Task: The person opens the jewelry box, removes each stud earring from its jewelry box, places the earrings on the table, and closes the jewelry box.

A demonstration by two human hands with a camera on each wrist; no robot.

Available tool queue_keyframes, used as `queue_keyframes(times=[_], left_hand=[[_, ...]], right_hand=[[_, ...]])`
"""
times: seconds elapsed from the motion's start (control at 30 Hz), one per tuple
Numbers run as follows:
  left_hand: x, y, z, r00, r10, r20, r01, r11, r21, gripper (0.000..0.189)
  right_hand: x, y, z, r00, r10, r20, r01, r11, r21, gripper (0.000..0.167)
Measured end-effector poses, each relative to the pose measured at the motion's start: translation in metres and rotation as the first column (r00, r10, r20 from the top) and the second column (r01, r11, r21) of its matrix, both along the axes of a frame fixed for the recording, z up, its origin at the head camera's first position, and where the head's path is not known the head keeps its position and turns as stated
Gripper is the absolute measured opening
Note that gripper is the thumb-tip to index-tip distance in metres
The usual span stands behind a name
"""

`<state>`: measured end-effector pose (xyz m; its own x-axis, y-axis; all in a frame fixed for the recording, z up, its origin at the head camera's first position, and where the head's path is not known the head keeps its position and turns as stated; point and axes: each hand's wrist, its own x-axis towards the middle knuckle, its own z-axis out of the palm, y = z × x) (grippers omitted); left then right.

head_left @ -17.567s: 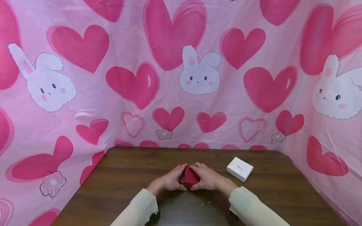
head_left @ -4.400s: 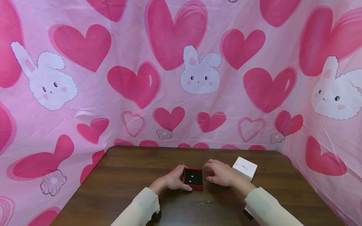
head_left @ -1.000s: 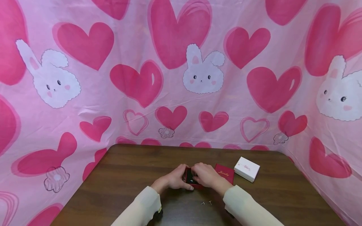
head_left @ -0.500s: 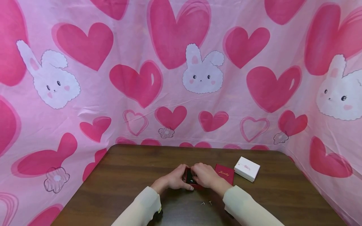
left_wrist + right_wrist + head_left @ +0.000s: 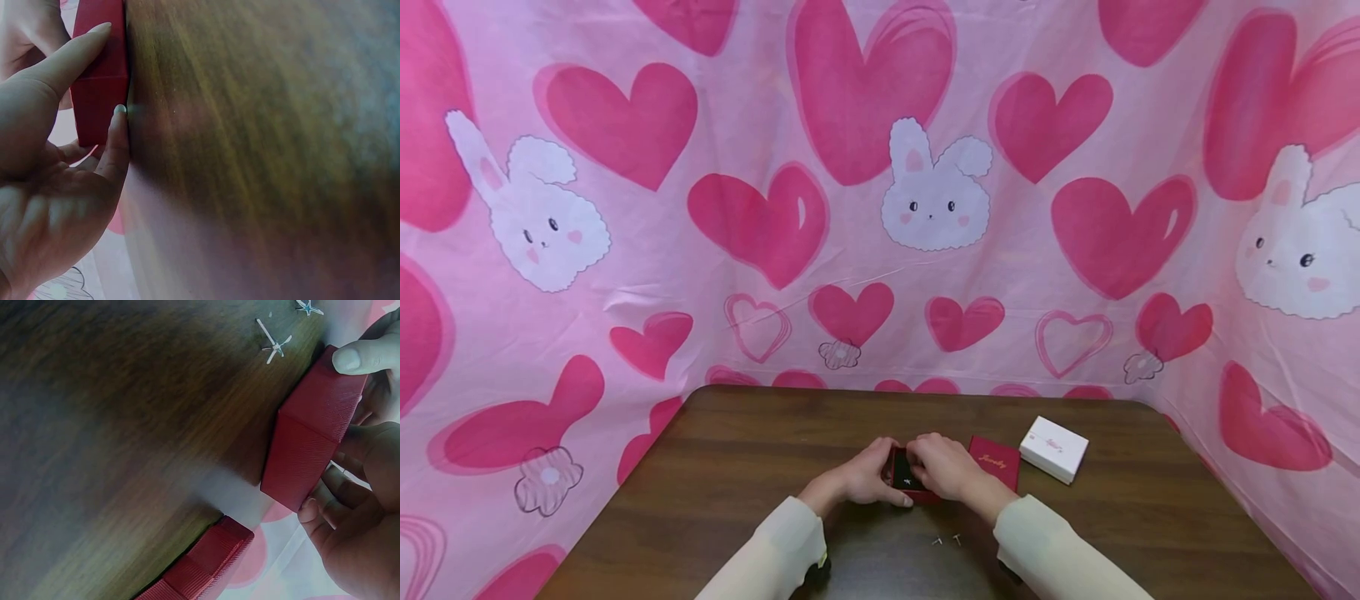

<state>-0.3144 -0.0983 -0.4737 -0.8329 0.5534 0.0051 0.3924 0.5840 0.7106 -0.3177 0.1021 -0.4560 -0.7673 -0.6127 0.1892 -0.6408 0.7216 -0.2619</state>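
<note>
A small red jewelry box (image 5: 925,497) stands on the table with its lid off and a black insert (image 5: 901,463) inside. My left hand (image 5: 867,477) grips its left side, thumb along the near wall, as the left wrist view (image 5: 47,162) also shows. One star-shaped earring (image 5: 907,481) is on the insert. Over the box's right half is my right hand (image 5: 943,465), fingers curled down into it; whatever its fingertips touch is hidden. In the right wrist view, its outer fingers (image 5: 322,515) lie beside the box wall. Two loose star earrings (image 5: 937,541) (image 5: 273,345) lie in front of the box.
The red lid (image 5: 994,458), with gold lettering, lies flat just right of the box, partly behind my right wrist. Farther right is a white box (image 5: 1054,450). The brown table (image 5: 745,433) ends at a pink heart-patterned cloth (image 5: 850,267).
At first both hands held the covered red box. Later the lid came off in my right hand; now it lies on the right and that hand is at the box. Over the last second, little moves.
</note>
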Motion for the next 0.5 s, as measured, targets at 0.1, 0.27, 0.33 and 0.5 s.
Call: queue_keyframes(times=[0.1, 0.27, 0.33, 0.5], left_hand=[[0.0004, -0.0003, 0.0005, 1.000, 0.005, 0.001, -0.005, 1.000, -0.001, 0.068], [0.0003, -0.0003, 0.0011, 1.000, 0.006, 0.006, -0.006, 1.000, -0.001, 0.068], [0.0006, -0.0004, 0.0014, 1.000, 0.005, 0.008, -0.005, 1.000, -0.002, 0.068], [0.0016, -0.0008, 0.0024, 1.000, 0.007, 0.016, -0.007, 1.000, -0.004, 0.068]], right_hand=[[-0.0002, 0.0001, 0.0005, 1.000, 0.002, 0.001, -0.002, 1.000, -0.002, 0.007], [-0.0008, -0.0002, 0.0001, 1.000, 0.000, -0.005, 0.000, 1.000, 0.011, 0.004], [-0.0009, -0.0004, -0.0005, 1.000, -0.001, -0.006, 0.001, 1.000, 0.016, 0.005], [-0.0016, -0.0002, -0.0018, 1.000, -0.006, -0.007, 0.006, 1.000, 0.015, 0.007]])
